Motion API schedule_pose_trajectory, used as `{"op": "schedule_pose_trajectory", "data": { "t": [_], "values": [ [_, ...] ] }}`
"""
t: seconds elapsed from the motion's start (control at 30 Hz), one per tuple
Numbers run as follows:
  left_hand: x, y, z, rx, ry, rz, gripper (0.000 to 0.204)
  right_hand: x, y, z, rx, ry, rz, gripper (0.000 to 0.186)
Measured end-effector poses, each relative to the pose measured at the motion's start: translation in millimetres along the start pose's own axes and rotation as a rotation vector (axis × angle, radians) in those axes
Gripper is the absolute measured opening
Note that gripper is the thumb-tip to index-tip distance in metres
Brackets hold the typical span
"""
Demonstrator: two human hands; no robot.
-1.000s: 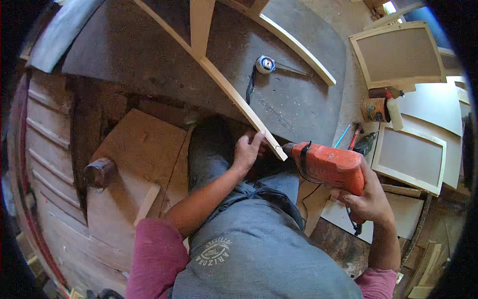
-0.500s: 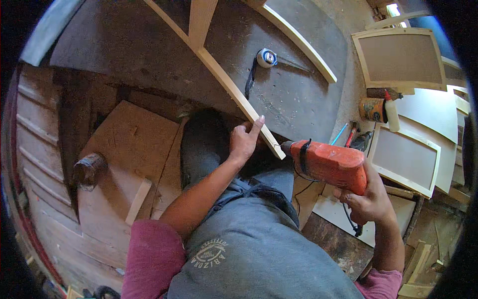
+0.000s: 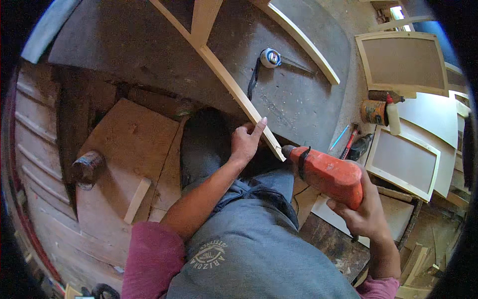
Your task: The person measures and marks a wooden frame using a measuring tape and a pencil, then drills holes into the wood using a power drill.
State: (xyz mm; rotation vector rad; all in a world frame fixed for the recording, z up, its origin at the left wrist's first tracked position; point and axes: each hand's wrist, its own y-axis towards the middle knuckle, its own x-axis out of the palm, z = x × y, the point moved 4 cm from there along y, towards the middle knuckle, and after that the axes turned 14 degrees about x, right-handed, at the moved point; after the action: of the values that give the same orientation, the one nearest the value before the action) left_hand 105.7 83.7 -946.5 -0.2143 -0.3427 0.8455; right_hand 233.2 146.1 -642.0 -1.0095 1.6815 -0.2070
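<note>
My left hand grips a pale wooden strip near its near end, thumb along its upper face. The strip reaches over the dark tabletop, and another wooden piece meets it at an angle farther away. In my right hand is an orange power drill, held by its rear handle. Its chuck points left at the strip's near end, where the bit meets or nearly meets the wood beside a small notch. Whether the bit is inside the wood I cannot tell.
A tape measure and a second wooden strip lie on the tabletop. To the right are a blue pencil, a can, a white glue bottle and framed panels. A jar lies on the board at left.
The drill's rear has swung slightly down and toward me, with my right hand following. My left hand keeps its grip on the wooden strip. The view has shifted slightly.
</note>
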Motion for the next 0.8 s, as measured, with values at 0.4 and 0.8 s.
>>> {"op": "schedule_pose_trajectory", "data": {
  "t": [0.4, 0.8],
  "values": [
    [0.2, 2.6, -2.9, 0.016, 0.098, -0.029, 0.056, 5.8, 7.4, 16.2, 0.093, 0.142, -0.007, 0.065],
    [-5.6, 1.7, -0.8, 0.094, 0.122, -0.027, 0.059, 15.5, -2.6, 29.3, 0.22, 0.44, -0.152, 0.073]
  ]
}}
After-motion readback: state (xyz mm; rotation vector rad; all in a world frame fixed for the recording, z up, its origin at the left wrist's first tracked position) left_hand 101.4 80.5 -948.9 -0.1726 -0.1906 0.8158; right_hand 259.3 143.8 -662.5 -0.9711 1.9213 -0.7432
